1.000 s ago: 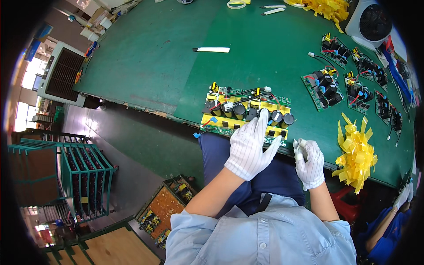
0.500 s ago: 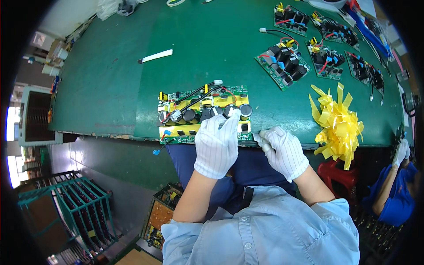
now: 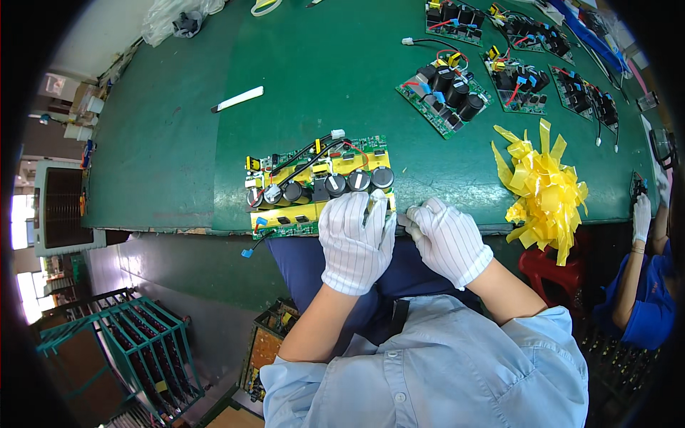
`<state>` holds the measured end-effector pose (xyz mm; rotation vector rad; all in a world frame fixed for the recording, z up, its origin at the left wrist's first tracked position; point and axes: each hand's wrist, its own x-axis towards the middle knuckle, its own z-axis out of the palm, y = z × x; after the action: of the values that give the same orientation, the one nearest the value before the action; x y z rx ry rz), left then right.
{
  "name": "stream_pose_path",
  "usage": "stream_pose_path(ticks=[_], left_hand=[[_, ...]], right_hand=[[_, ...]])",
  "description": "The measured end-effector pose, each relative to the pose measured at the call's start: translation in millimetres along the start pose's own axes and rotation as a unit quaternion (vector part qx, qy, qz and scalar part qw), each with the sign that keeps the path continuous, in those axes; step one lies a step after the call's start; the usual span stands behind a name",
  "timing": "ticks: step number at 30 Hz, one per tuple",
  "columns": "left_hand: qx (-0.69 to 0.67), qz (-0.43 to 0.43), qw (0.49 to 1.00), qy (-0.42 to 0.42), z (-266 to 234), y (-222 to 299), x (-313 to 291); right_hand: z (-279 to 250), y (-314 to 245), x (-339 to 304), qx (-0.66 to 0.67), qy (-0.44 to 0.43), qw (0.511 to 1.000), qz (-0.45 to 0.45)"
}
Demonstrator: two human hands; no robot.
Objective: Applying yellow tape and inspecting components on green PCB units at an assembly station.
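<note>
A green circuit board [image 3: 280,212] with yellow-taped strips, black round capacitors and looped cables lies at the table's front edge. My left hand [image 3: 357,242], in a white striped glove, is closed over its front right corner, with the fingertips by the capacitors. Just right of the board, my gloved right hand [image 3: 446,242] has its fingers pinched together near the table edge. Whatever is between those fingertips is too small to make out. A white connector [image 3: 337,134] tops one black cable, and a blue terminal [image 3: 247,252] hangs over the front edge.
Yellow tape strips [image 3: 546,192] bunch at the right edge. Several similar boards, one nearest [image 3: 444,96], lie at the back right. A white-handled blade tool [image 3: 239,99] rests at the back left. A green rack [image 3: 146,349] stands lower left; a co-worker's gloved hand [image 3: 641,217] is far right.
The view has shifted slightly. My left hand has drawn back from the right-hand capacitors toward the board's front edge. My right hand stays pinched beside the board.
</note>
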<state>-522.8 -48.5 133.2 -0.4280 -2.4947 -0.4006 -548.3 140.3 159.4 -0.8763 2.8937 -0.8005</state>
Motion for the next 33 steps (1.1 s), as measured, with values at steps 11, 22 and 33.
stream_pose_path(ticks=[11,22,33], left_hand=[[-0.038,-0.008,0.993,-0.114,-11,-3,15],[-0.015,-0.014,0.990,-0.141,-6,-1,11],[-0.126,-0.025,0.984,-0.124,-4,-7,21]], right_hand=[[7,-5,-3,-0.044,0.046,0.998,-0.001],[7,5,0,-0.051,0.014,0.998,-0.032],[-2,17,18,-0.092,-0.086,0.988,-0.091]])
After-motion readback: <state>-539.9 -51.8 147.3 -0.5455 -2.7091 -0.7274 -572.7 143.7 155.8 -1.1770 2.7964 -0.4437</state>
